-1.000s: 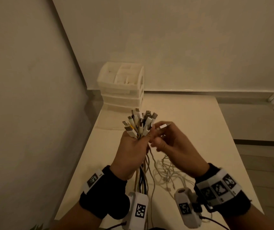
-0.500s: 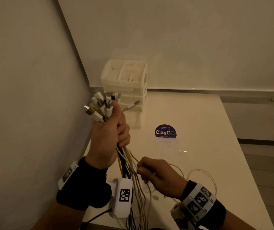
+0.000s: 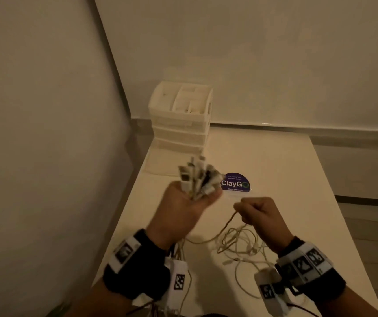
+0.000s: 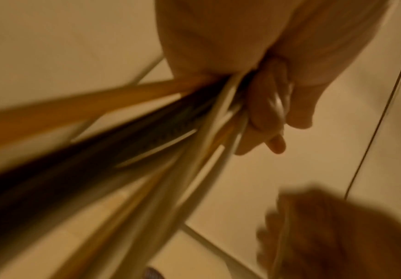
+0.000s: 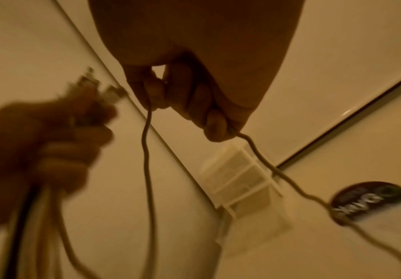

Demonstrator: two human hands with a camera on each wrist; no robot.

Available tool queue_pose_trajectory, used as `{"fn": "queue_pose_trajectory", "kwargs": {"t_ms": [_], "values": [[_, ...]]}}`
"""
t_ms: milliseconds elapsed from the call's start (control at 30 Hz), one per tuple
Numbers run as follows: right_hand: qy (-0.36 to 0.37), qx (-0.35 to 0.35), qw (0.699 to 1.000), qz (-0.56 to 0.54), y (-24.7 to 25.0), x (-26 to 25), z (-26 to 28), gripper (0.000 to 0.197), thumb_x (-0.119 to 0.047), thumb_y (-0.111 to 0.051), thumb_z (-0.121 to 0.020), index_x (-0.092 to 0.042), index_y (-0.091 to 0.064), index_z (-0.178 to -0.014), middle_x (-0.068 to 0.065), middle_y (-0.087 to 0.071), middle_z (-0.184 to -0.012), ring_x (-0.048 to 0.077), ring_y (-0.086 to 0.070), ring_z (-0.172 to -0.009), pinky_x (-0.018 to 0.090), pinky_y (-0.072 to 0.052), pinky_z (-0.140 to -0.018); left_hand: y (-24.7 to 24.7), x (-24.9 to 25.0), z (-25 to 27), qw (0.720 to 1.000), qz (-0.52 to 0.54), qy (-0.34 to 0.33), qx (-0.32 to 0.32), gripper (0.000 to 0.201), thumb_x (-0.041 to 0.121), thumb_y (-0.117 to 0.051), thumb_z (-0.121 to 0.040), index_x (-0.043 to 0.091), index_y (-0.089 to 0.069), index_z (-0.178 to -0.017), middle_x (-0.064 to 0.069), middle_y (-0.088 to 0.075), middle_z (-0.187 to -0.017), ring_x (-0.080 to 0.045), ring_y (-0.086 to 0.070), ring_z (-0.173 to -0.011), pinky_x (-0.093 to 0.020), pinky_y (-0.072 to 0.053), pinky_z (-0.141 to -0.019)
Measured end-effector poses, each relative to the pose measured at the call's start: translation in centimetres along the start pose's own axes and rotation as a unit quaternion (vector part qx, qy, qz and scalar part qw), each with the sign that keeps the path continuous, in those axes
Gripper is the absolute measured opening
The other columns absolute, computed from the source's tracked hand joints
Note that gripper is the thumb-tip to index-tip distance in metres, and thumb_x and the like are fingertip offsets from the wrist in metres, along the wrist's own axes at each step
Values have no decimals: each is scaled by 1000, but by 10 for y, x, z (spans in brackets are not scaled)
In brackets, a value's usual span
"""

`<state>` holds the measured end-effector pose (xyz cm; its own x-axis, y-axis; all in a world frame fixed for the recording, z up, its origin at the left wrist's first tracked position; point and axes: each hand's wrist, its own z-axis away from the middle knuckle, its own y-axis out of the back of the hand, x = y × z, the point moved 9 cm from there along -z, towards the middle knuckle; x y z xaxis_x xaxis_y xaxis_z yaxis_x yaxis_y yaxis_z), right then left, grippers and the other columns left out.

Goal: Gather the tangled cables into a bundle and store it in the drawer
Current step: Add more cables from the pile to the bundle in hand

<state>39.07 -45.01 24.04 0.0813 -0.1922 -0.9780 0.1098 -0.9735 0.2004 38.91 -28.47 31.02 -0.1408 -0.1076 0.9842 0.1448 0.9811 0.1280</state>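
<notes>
My left hand (image 3: 183, 209) grips a bundle of cables (image 3: 196, 177) upright, plug ends fanned out above the fist. In the left wrist view white, yellow and black cable strands (image 4: 147, 139) run down from the curled fingers (image 4: 266, 105). My right hand (image 3: 260, 212) is fisted round a thin pale cable (image 3: 229, 221); in the right wrist view that cable (image 5: 147, 151) passes through the fingers (image 5: 192, 98) and hangs down on both sides. Loose cable loops (image 3: 240, 245) lie tangled on the white table (image 3: 286, 179). The white drawer unit (image 3: 181, 117) stands at the table's far left corner.
A round dark ClayGo sticker (image 3: 235, 183) lies on the table just beyond my hands. A wall (image 3: 46, 133) runs close along the table's left side and another behind the drawer unit. The table's right edge (image 3: 334, 202) drops to the floor.
My left hand came down and right from near the drawer unit with the bundle. My right hand rose from the table, lifting a thin cable out of the loose tangle.
</notes>
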Motion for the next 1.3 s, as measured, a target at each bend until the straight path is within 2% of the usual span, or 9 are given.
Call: {"fn": "queue_pose_trajectory", "kwargs": {"t_ms": [67,233,500,633,733,967,1100,1200,1300], "values": [[15,-10,998,-53,-5,-22,-8,43,-29,-59,-80,-6,-37,-51,-4,-29,-51,15,-23,-51,36,-22,-54,-20,-19,5,1000,-5,27,-10,9,19,-72,-85,27,-75,-84,15,-69,-64,4,-60,-56,-13,-44,-57],[25,-26,996,-87,-5,-39,-12,49,-27,-48,-94,17,-47,-72,2,-36,-55,14,-28,-51,28,-27,-51,-35,-43,5,993,46,105,6,36,37,-65,-88,22,-60,-56,7,-37,-39,-13,-28,-33,-22,-27,-39],[17,2,998,-54,-8,-31,-2,42,-34,-44,-94,2,-50,-73,-13,-40,-53,7,-31,-51,29,-29,-52,-35,-38,0,996,35,77,15,14,26,-70,-86,25,-66,-73,13,-46,-39,-2,-40,-33,-18,-33,-41],[14,-12,999,-29,-5,-15,-5,44,-38,-44,-99,-12,-54,-64,0,-41,-57,11,-33,-52,26,-30,-52,-38,-47,-2,986,104,129,-23,26,21,-64,-92,14,-57,-68,4,-33,-43,-11,-26,-32,-19,-27,-39],[6,-3,1000,-2,6,8,-2,44,-34,-45,-96,-8,-54,-62,8,-41,-59,14,-35,-53,23,-31,-52,-11,-37,-12,978,168,119,18,26,16,-58,-95,8,-53,-71,2,-27,-44,-9,-21,-32,-16,-23,-37],[-62,19,997,47,28,67,10,42,-29,-55,-96,-12,-57,-58,-8,-43,-51,7,-37,-49,27,-33,-56,63,-20,-26,964,211,47,154,31,13,-51,-98,10,-50,-67,8,-23,-41,-6,-17,-31,-14,-17,-38],[-63,35,995,70,29,63,4,42,-22,-59,-95,-11,-57,-55,-8,-41,-48,8,-35,-49,25,-34,-55,80,-32,-18,959,130,42,249,28,16,-64,-92,12,-56,-66,10,-31,-40,-7,-23,-30,-19,-25,-43],[-52,32,993,103,32,51,0,43,-13,-63,-91,-2,-50,-52,-8,-39,-45,5,-33,-44,16,-32,-51,89,-16,-9,952,-29,-26,304,16,20,-77,-82,22,-66,-70,15,-61,-58,-7,-56,-46,-26,-43,-51],[-54,17,995,87,30,29,-5,44,-5,-62,-88,-5,-42,-49,-3,-37,-45,8,-31,-45,23,-32,-51,51,-10,-7,974,-39,-23,220,9,16,-79,-78,22,-73,-78,13,-74,-74,-4,-68,-69,-19,-51,-61]]}}
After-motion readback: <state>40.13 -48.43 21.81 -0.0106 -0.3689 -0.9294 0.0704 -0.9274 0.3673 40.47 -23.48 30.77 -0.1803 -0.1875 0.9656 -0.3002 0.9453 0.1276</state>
